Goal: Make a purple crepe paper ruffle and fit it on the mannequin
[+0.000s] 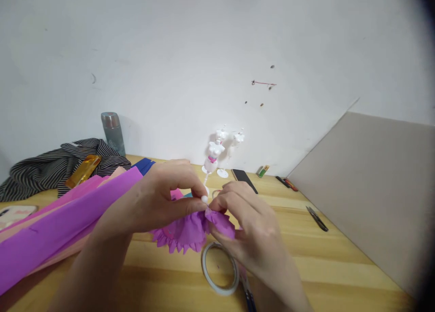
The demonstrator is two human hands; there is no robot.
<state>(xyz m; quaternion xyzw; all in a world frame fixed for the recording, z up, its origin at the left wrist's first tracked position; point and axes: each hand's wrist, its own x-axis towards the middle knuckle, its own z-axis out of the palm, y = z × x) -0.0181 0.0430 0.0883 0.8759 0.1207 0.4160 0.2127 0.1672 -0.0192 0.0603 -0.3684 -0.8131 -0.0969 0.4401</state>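
Both of my hands meet near the middle of the head view, fingers closed on a purple ruffled piece (189,230), which hangs above the tabletop (163,282). With my left hand (166,189) I pinch its upper edge between thumb and forefinger, right by a small white rounded tip (204,199); I cannot tell what that tip belongs to. With my right hand (249,216) I grip the gathered purple on the other side, the thumb below and the fingers curled over it. A white tape ring (205,269) lies just below, and scissors (249,298) lie beside it, partly hidden by my right wrist. Beyond my fingers, small white dress forms (216,148) stand by the wall, the nearest one with a pink band round its waist. A dark phone (244,179) lies to their right. On my left, a long purple sheet (84,216) lies over pink and peach ones, near a striped cloth (44,167) and a grey bottle (114,135)
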